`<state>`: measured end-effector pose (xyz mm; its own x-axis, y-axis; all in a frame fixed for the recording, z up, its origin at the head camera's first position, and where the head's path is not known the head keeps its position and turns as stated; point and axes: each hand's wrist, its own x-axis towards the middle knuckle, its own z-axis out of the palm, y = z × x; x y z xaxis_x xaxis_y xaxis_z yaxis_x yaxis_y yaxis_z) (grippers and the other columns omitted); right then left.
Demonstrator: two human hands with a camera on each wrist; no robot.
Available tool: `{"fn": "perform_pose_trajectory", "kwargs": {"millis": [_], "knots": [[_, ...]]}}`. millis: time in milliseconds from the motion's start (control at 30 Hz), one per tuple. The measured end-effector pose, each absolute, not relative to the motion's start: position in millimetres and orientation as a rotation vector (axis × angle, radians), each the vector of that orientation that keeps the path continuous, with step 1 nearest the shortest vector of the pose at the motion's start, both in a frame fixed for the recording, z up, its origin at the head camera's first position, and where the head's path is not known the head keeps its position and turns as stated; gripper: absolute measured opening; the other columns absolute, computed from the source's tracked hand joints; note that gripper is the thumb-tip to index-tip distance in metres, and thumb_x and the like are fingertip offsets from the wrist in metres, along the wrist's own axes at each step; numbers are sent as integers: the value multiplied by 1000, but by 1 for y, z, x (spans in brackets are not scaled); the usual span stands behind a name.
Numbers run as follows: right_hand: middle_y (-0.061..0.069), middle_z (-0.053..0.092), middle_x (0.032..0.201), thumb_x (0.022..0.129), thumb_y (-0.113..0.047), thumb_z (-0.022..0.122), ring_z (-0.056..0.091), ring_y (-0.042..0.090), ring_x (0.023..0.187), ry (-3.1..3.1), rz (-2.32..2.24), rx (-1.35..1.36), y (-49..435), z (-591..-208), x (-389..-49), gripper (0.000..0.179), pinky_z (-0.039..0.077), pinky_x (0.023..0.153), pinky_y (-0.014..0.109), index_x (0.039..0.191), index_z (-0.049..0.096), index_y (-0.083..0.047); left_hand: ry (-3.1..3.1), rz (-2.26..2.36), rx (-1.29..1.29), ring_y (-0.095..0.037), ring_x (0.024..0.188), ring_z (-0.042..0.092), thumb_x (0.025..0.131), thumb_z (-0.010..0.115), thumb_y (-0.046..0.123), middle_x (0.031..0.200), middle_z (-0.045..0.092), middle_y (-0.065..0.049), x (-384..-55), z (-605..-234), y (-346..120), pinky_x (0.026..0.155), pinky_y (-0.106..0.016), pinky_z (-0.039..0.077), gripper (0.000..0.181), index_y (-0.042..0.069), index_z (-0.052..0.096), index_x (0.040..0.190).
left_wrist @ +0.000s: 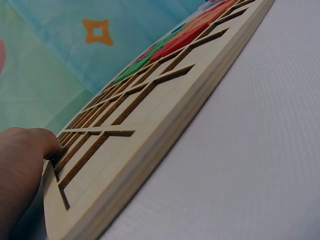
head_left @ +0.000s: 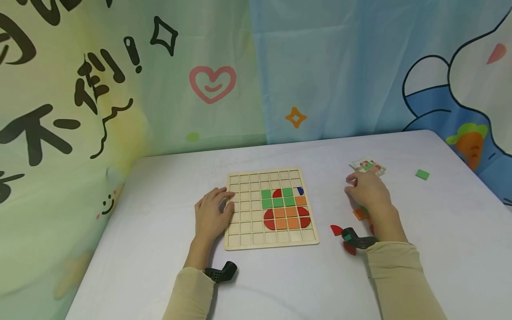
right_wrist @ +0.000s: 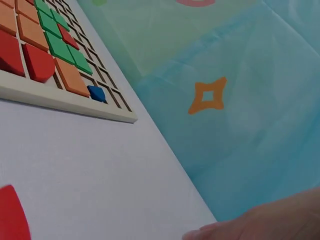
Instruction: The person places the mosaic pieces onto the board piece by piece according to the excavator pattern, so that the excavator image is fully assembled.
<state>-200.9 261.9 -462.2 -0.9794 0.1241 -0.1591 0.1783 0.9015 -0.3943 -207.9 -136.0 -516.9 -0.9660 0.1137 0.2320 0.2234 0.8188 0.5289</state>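
Note:
A light wooden grid board (head_left: 244,222) lies on the table. Green, orange and red tiles fill part of its right half, with a small blue tile (head_left: 300,191) near the right edge. My left hand (head_left: 212,215) rests at the board's left edge; in the left wrist view the thumb (left_wrist: 30,150) lies against its rim. Off to the right of the board, my right hand (head_left: 369,191) is beside a small stack of patterned cards (head_left: 367,165), fingers bent loosely and nothing visible between them. Only part of that hand shows in the right wrist view.
Beneath and around the right forearm lie loose tiles: an orange square (head_left: 360,214), a red piece (head_left: 336,230) and another red piece (head_left: 349,248). A green square (head_left: 422,174) sits farther right. Behind the white-covered table (head_left: 288,284) hangs a printed curtain (head_left: 328,66).

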Motion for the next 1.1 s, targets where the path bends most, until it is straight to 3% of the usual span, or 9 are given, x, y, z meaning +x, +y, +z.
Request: {"fn": "perform_pose_trajectory", "kwargs": {"millis": [100, 200, 500, 900, 1100], "knots": [[30, 50, 124, 89, -20, 59, 48, 48, 111, 2903, -613, 310, 267, -462, -200, 43, 44, 83, 61, 127, 54, -1, -2815, -848, -263, -23, 134, 42, 90, 55, 27, 135, 57, -1, -208, -516, -135, 107, -52, 25, 28, 23, 67, 116], [34, 41, 131, 89, -20, 58, 41, 50, 116, 2876, -621, 356, 272, -463, -198, 44, 42, 85, 65, 129, 52, 0, -2816, -845, -262, -23, 134, 42, 90, 55, 27, 135, 57, -1, -208, -516, -135, 107, -52, 25, 28, 23, 67, 116], [30, 60, 112, 89, -13, 58, 54, 44, 100, 2917, -690, 252, 264, -467, -201, 35, 44, 86, 55, 120, 57, 4, -2821, -837, -252, -23, 134, 42, 90, 55, 27, 135, 57, 0, -208, -517, -135, 107, -52, 25, 28, 23, 67, 116], [22, 61, 101, 88, -12, 65, 53, 32, 90, 2957, -731, 154, 217, -475, -209, 31, 48, 85, 47, 114, 60, 4, -2814, -836, -259, -23, 134, 43, 90, 55, 28, 135, 57, 0, -208, -517, -136, 107, -53, 26, 28, 23, 67, 116], [19, 56, 104, 88, -11, 65, 51, 30, 91, 2943, -789, 83, 199, -479, -211, 29, 47, 90, 47, 115, 59, 0, -2818, -842, -253, -23, 134, 42, 90, 55, 28, 135, 56, 0, -208, -516, -136, 108, -52, 25, 28, 24, 67, 116]]}}
